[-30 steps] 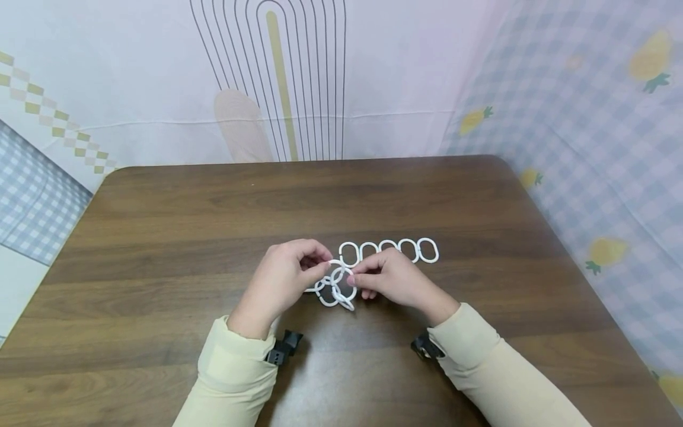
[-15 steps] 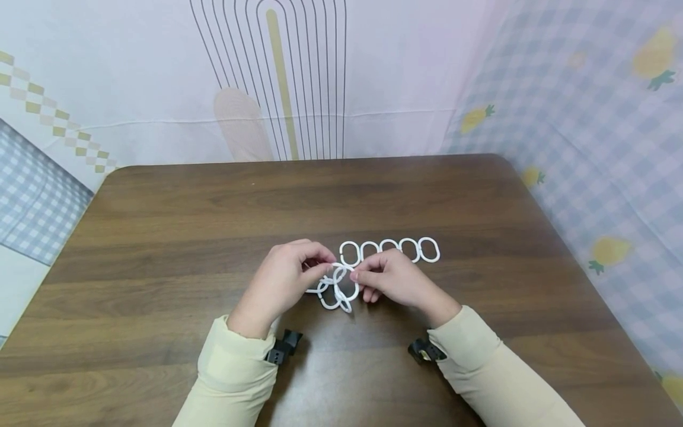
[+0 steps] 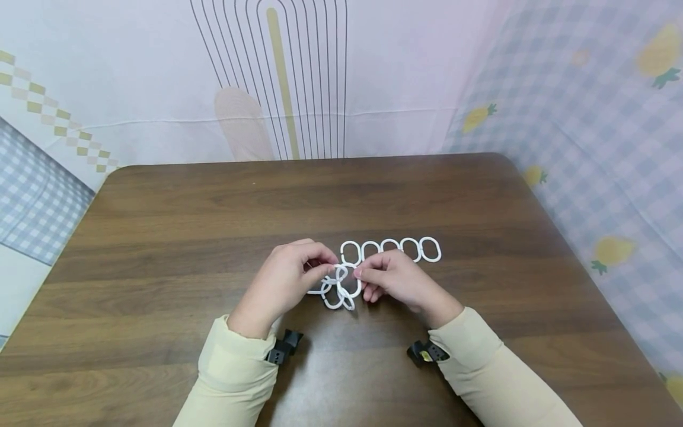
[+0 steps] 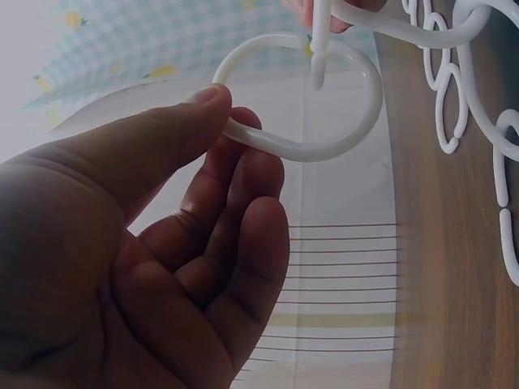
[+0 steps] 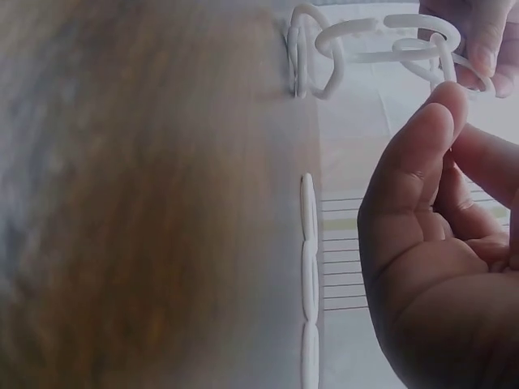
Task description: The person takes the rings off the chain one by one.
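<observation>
My left hand (image 3: 283, 281) pinches a white plastic chain link (image 4: 312, 152) between thumb and forefinger, its other fingers curled below. Opposite it, my right hand (image 3: 402, 284) pinches a second white link (image 5: 444, 61) with thumb and fingertips. In the left wrist view, the end of this second link passes through the first link's opening. More joined links (image 3: 333, 306) hang in a loose bunch between and below the hands. The left fingers cover part of this bunch in the head view.
Behind my right hand, several white oval links (image 3: 430, 239) lie in a row on the brown wooden table (image 3: 187, 213), partly covered by that hand. Patterned cloth (image 3: 400, 77) hangs along the table's far side, and checked cloth (image 3: 565, 148) along the right.
Both hands shift very slightly to the right with the links. The hanging links swing and turn a little between them. Each hand keeps its pinch, and the row stays put.
</observation>
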A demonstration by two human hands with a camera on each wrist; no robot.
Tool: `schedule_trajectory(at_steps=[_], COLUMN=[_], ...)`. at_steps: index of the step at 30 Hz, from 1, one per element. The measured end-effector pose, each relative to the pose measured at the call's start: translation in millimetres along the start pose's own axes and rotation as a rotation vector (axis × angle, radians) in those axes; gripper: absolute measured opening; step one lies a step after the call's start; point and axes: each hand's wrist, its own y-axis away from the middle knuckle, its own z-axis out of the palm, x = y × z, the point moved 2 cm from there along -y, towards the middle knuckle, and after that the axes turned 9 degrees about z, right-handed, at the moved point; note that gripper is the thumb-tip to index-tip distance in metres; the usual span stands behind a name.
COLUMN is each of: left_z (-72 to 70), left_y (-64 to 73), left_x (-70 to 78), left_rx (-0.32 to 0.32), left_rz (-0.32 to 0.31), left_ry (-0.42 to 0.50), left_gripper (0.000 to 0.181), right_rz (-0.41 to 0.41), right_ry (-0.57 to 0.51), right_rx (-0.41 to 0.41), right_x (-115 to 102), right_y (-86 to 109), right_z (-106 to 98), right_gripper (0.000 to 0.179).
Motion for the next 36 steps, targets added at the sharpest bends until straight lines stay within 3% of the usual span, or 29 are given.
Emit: schedule_trajectory(at_steps=[12,36], left_z=[0.8,0.1], left_y=[-0.5,-0.5], left_x=[-0.1,-2.3], left_rx=[-0.002,0.004], left_rz=[0.031,0.043], left_ry=[0.0,-0.008], left_gripper=[0.006,0.005], right_rz=[0.012,0.032], right_ry=[-0.118,-0.173], right_rx=[-0.025,-0.049], right_x=[5.1,9.9], right_y=[-0.9,-2.3], right_z=[-1.8,-5.1], right_gripper=[0.028,0.029])
